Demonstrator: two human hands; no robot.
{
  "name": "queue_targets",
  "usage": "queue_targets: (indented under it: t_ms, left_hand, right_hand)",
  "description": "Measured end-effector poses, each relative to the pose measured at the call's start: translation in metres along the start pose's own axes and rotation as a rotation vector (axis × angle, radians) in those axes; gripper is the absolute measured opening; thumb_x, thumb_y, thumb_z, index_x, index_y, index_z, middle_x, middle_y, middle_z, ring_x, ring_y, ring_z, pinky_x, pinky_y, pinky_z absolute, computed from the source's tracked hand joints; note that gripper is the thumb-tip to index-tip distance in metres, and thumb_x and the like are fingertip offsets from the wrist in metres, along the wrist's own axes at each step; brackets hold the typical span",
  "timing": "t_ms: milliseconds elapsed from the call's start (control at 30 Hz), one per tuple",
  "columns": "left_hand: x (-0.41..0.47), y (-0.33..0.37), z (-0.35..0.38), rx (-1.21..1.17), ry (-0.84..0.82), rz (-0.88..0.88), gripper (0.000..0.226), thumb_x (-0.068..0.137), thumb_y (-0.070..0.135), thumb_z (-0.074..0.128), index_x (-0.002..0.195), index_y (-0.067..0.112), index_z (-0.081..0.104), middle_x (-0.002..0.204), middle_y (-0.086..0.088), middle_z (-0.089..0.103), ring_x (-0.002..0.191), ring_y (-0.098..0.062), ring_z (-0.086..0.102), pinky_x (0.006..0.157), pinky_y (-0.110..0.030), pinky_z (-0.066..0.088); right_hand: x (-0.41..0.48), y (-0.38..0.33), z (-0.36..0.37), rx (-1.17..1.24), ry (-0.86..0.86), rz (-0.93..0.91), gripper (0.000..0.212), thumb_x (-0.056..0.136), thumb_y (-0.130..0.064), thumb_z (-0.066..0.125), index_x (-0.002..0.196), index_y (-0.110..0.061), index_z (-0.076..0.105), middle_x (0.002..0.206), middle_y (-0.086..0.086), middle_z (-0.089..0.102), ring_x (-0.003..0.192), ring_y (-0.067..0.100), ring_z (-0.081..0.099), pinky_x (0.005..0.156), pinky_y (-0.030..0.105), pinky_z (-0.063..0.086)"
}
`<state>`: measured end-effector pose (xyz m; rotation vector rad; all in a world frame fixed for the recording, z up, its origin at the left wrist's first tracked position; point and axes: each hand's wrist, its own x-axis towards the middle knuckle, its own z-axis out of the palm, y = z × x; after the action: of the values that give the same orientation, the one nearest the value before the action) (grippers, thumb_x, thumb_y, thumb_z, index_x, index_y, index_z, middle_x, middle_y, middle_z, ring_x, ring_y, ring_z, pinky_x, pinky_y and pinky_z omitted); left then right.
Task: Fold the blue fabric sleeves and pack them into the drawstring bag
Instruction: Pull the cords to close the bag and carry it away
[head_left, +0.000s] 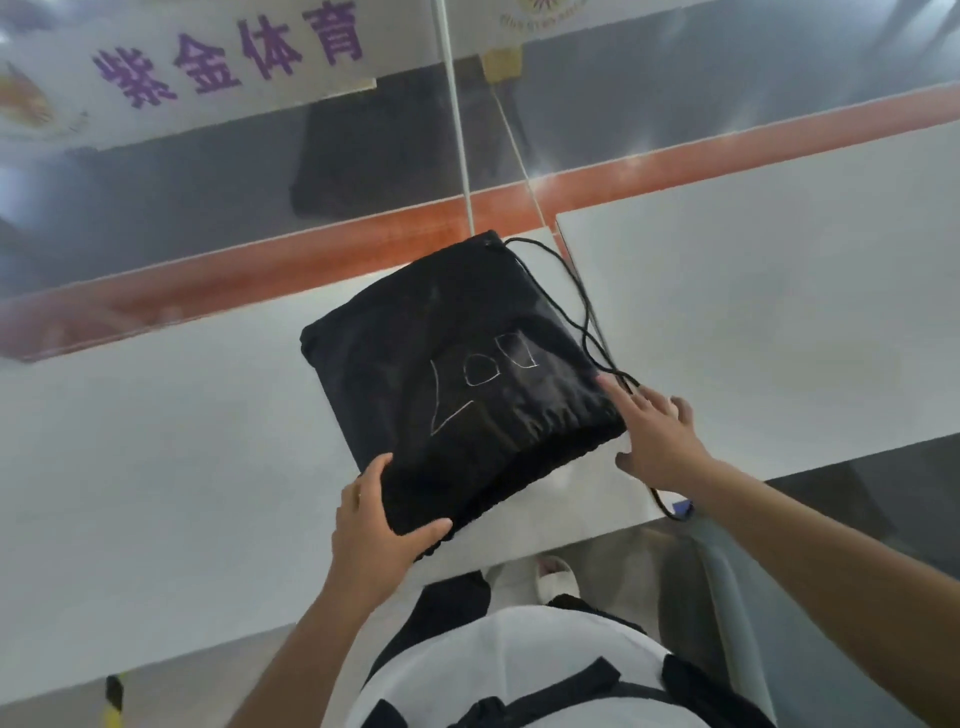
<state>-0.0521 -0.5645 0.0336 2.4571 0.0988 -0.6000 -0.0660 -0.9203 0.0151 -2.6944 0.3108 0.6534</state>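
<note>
A black drawstring bag (457, 374) with chalk-like white marks lies flat on the white table (156, 441), its gathered mouth toward me. My left hand (379, 525) grips the bag's near left corner, thumb on top. My right hand (657, 436) rests with straight, spread fingers against the bag's right mouth corner, over the black drawstring cord (582, 312) that loops along the right side. No blue fabric sleeves are visible; whether they are inside the bag cannot be seen.
A second white table (779, 312) abuts on the right with a narrow seam between them. Beyond the tables runs an orange strip (363, 234), grey floor and a white banner (208, 67) with purple characters. A dark cloth (374, 161) lies past the strip.
</note>
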Motion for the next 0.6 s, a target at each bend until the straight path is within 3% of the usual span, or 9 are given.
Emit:
queue_targets:
  t_ms: [67, 133, 267, 333, 433, 533, 600]
  left_hand:
    - [-0.015, -0.013, 0.028, 0.115, -0.022, -0.063, 0.103, 0.071, 0.049, 0.084, 0.15, 0.038, 0.019, 0.148, -0.001, 0.042, 0.13, -0.026, 0.048, 0.108, -0.049, 0.042]
    - [-0.024, -0.021, 0.051, 0.141, 0.072, -0.023, 0.096, 0.077, 0.029, 0.083, 0.15, 0.034, 0.02, 0.144, -0.004, 0.045, 0.125, -0.029, 0.052, 0.105, -0.047, 0.043]
    - [-0.03, -0.026, 0.063, 0.107, 0.175, 0.018, 0.084, 0.084, -0.004, 0.068, 0.15, 0.028, 0.027, 0.141, -0.015, 0.034, 0.095, -0.031, 0.066, 0.081, -0.036, 0.059]
    - [-0.03, -0.031, 0.063, 0.129, 0.203, 0.015, 0.082, 0.085, -0.005, 0.063, 0.15, 0.027, 0.026, 0.137, -0.016, 0.04, 0.084, -0.032, 0.067, 0.074, -0.041, 0.059]
    - [-0.031, -0.032, 0.06, 0.09, 0.199, -0.008, 0.076, 0.089, 0.002, 0.06, 0.152, 0.025, 0.022, 0.116, -0.011, 0.065, 0.089, -0.032, 0.067, 0.078, -0.045, 0.056]
    - [-0.034, -0.027, 0.044, 0.042, 0.197, -0.051, 0.065, 0.095, 0.013, 0.063, 0.15, 0.022, 0.03, 0.107, -0.01, 0.072, 0.089, -0.028, 0.07, 0.081, -0.039, 0.057]
    - [-0.035, -0.024, 0.023, 0.004, 0.164, -0.06, 0.055, 0.094, 0.018, 0.067, 0.142, 0.024, 0.042, 0.097, -0.005, 0.073, 0.08, -0.022, 0.07, 0.074, -0.032, 0.056]
  right_hand:
    - [0.009, 0.01, 0.012, 0.012, 0.075, -0.021, 0.082, 0.087, -0.012, 0.063, 0.154, -0.028, 0.019, 0.139, 0.005, 0.056, 0.142, 0.03, 0.034, 0.118, 0.051, 0.016]
    - [0.016, 0.017, 0.018, 0.027, 0.15, -0.009, 0.067, 0.087, -0.006, 0.058, 0.146, -0.023, 0.033, 0.129, 0.006, 0.063, 0.133, 0.032, 0.043, 0.112, 0.048, 0.023]
    - [0.024, 0.025, 0.016, -0.049, 0.061, 0.01, 0.052, 0.086, -0.006, 0.056, 0.135, -0.021, 0.046, 0.121, 0.004, 0.066, 0.127, 0.031, 0.045, 0.105, 0.047, 0.026]
    - [0.023, 0.029, 0.013, -0.178, 0.027, 0.007, 0.044, 0.088, -0.007, 0.051, 0.128, -0.023, 0.051, 0.111, 0.003, 0.066, 0.125, 0.029, 0.046, 0.108, 0.049, 0.024]
    - [0.018, 0.038, 0.006, -0.177, 0.105, 0.025, 0.021, 0.095, -0.017, 0.048, 0.097, -0.028, 0.065, 0.084, -0.003, 0.062, 0.117, 0.025, 0.052, 0.106, 0.046, 0.022]
    - [0.01, 0.04, -0.014, -0.134, 0.205, -0.013, 0.021, 0.098, -0.031, 0.053, 0.085, -0.032, 0.071, 0.077, -0.008, 0.061, 0.108, 0.023, 0.054, 0.099, 0.041, 0.021]
    - [0.007, 0.039, -0.036, -0.14, 0.244, -0.044, 0.025, 0.098, -0.039, 0.055, 0.081, -0.031, 0.072, 0.075, -0.009, 0.062, 0.103, 0.022, 0.056, 0.092, 0.039, 0.022]
